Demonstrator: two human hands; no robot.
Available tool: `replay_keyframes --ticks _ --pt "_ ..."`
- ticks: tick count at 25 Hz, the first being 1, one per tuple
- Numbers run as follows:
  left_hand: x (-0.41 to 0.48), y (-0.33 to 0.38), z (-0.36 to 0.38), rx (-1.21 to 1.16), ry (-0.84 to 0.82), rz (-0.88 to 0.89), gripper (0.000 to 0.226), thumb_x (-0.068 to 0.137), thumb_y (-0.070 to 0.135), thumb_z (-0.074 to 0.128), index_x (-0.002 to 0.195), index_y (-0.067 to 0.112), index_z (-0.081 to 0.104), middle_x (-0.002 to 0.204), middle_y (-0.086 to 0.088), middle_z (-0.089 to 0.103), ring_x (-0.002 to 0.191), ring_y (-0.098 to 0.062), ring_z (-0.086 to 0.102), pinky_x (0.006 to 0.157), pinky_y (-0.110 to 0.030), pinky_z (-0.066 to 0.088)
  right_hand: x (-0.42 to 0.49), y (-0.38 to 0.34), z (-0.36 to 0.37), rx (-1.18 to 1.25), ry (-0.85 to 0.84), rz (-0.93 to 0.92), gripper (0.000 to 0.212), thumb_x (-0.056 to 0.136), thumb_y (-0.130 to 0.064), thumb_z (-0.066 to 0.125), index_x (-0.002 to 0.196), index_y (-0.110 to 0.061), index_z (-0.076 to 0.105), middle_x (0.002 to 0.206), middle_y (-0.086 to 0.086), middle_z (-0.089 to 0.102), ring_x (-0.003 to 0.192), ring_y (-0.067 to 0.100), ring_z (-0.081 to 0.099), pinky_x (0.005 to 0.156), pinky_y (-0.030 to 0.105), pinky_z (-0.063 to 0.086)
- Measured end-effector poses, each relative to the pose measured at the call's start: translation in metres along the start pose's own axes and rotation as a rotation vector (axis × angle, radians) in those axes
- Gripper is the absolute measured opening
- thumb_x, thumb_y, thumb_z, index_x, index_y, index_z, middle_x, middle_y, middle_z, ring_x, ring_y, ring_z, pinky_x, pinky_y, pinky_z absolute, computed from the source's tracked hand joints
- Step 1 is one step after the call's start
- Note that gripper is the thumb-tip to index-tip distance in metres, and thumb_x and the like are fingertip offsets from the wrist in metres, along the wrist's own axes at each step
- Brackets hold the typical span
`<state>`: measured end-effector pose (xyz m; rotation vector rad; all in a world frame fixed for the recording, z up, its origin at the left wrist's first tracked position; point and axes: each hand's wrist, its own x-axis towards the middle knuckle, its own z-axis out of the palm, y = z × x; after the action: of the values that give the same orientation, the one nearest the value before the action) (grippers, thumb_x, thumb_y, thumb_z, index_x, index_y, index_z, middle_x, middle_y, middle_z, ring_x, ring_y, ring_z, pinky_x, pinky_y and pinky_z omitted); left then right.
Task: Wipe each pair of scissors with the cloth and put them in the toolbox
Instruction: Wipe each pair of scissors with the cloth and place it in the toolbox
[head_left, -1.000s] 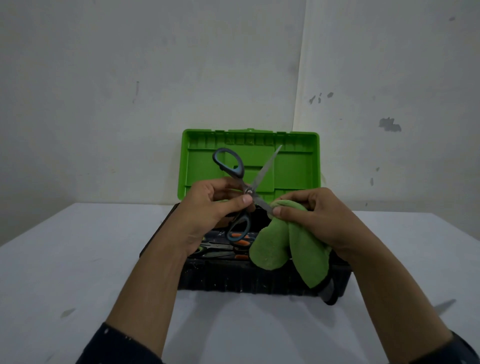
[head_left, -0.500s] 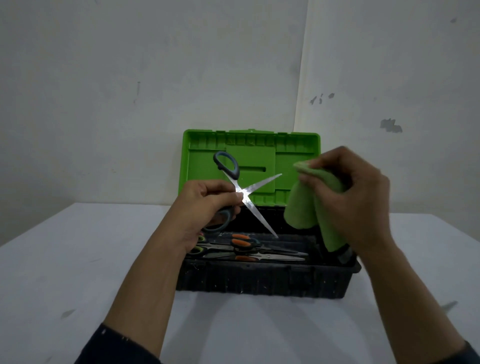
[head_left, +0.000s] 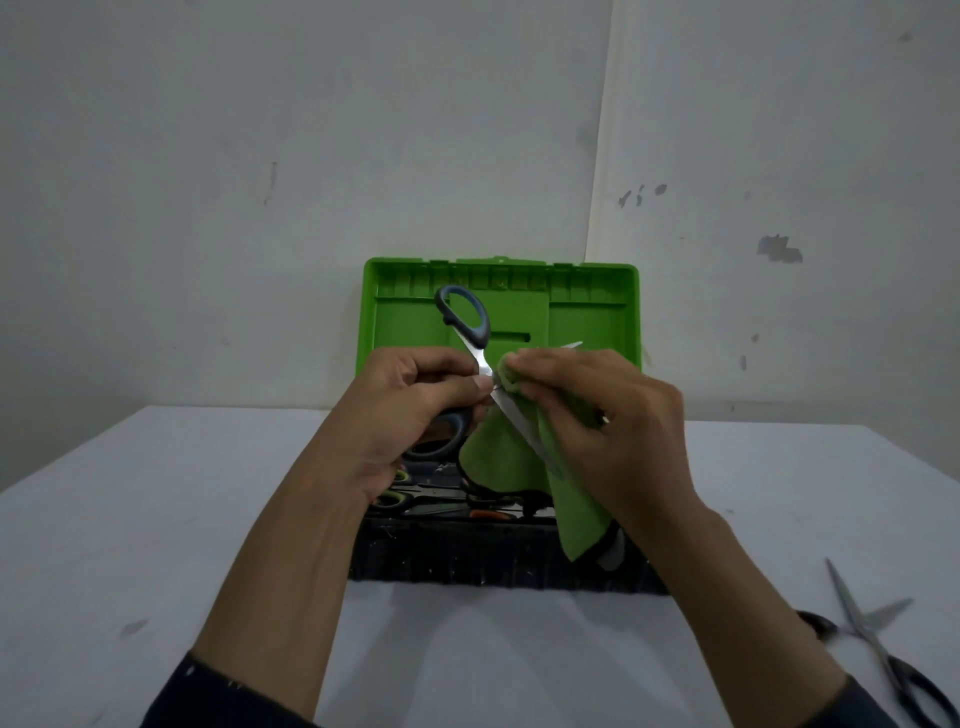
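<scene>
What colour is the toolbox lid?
Bright green; the open toolbox lid shows best in the head view.

— What do we have on the white tabletop (head_left: 156, 519)?

— We see the open toolbox (head_left: 498, 564) standing at its middle, green lid up. Near the right front edge, well apart from it, lies an open pair of black-handled scissors (head_left: 878, 647).

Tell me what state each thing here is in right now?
Toolbox: lid up, scissors inside.
Held scissors: blades spread open, being wiped.
Cloth: wrapped over one blade, rest hanging.
Left hand: gripping the held scissors.
Right hand: pinching the cloth.
Scissors on table: lying open, untouched.
</scene>
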<state>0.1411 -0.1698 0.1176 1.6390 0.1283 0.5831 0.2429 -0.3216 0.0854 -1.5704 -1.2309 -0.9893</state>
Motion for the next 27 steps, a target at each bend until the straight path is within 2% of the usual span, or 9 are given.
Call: replay_keyframes --ticks 2,5,8,14,17,20,22,24,27 --pt "0.0 -0.001 -0.001 0.014 -0.002 -0.002 0.016 0.078 0.002 0.072 0.068 0.015 0.073 0.071 -0.011 0.07 0.059 -0.015 0.065 0.064 -0.025 0.055 -0.002 0.005 0.0 -0.064 -0.008 -0.038 0.018 0.085 -0.011 0.076 0.102 -0.015 0.078 0.103 -0.005 0.075 0.094 0.012 0.069 0.082 0.028 0.055" --pt "0.002 -0.006 -0.003 0.006 0.012 -0.041 0.014 0.079 0.0 0.071 0.071 0.011 0.072 0.069 -0.009 0.07 0.057 -0.014 0.064 0.063 -0.024 0.055 -0.001 0.022 -0.012 -0.131 0.044 0.099 0.018 0.083 -0.011 0.077 0.099 -0.02 0.078 0.099 -0.009 0.074 0.09 0.005 0.068 0.084 0.022 0.054" --pt "0.005 -0.012 -0.002 0.024 0.06 -0.056 0.008 0.079 0.0 0.072 0.076 0.006 0.07 0.066 -0.009 0.068 0.055 -0.015 0.063 0.061 -0.026 0.053 0.0 0.022 -0.013 -0.054 0.086 0.181 0.019 0.082 -0.012 0.078 0.099 -0.02 0.078 0.099 -0.013 0.073 0.092 -0.001 0.067 0.086 0.011 0.049" --pt "0.004 -0.011 0.006 0.062 0.056 0.054 0.012 0.078 0.001 0.073 0.071 0.009 0.071 0.067 -0.015 0.065 0.056 -0.017 0.061 0.064 -0.028 0.049 -0.008 0.011 0.01 -0.111 0.022 0.002 0.015 0.085 -0.016 0.075 0.1 -0.016 0.079 0.103 -0.008 0.074 0.085 0.016 0.058 0.076 0.021 0.048" --pt "0.004 -0.009 0.001 0.028 0.047 0.04 0.008 0.079 -0.001 0.071 0.074 0.006 0.07 0.066 -0.012 0.066 0.052 -0.014 0.062 0.056 -0.021 0.051 -0.007 0.032 -0.007 -0.135 0.097 0.136 0.015 0.084 -0.015 0.076 0.098 -0.02 0.078 0.1 -0.01 0.074 0.089 0.011 0.066 0.08 0.025 0.053" --pt "0.005 -0.01 -0.002 0.028 0.058 -0.005 0.012 0.079 0.0 0.072 0.071 0.009 0.071 0.068 -0.013 0.068 0.055 -0.016 0.062 0.058 -0.024 0.053 -0.002 0.033 -0.016 -0.052 0.205 0.296 0.014 0.085 -0.015 0.076 0.097 -0.022 0.078 0.099 -0.012 0.075 0.093 0.005 0.069 0.084 0.034 0.056" --pt "0.006 -0.011 -0.003 0.058 0.067 0.002 0.019 0.079 0.002 0.073 0.065 0.015 0.072 0.068 -0.016 0.067 0.058 -0.021 0.06 0.066 -0.032 0.05 0.0 0.017 -0.008 -0.047 0.177 0.157 0.015 0.085 -0.013 0.076 0.099 -0.018 0.078 0.1 -0.009 0.075 0.092 0.008 0.068 0.084 0.027 0.054" --pt "0.006 -0.011 -0.002 0.063 0.053 0.029 0.018 0.079 0.003 0.073 0.066 0.016 0.073 0.065 -0.013 0.067 0.059 -0.02 0.06 0.07 -0.038 0.044 -0.003 -0.003 0.006 -0.07 0.041 -0.016 0.015 0.085 -0.014 0.075 0.1 -0.015 0.078 0.103 -0.006 0.075 0.088 0.014 0.063 0.078 0.025 0.051" --pt "0.004 -0.01 -0.001 0.056 0.042 0.051 0.008 0.079 0.002 0.072 0.074 0.008 0.071 0.065 -0.01 0.066 0.058 -0.016 0.062 0.071 -0.036 0.046 -0.009 -0.004 0.016 -0.116 -0.01 -0.06 0.015 0.087 -0.016 0.074 0.101 -0.015 0.078 0.105 -0.006 0.074 0.085 0.019 0.059 0.074 0.026 0.048"
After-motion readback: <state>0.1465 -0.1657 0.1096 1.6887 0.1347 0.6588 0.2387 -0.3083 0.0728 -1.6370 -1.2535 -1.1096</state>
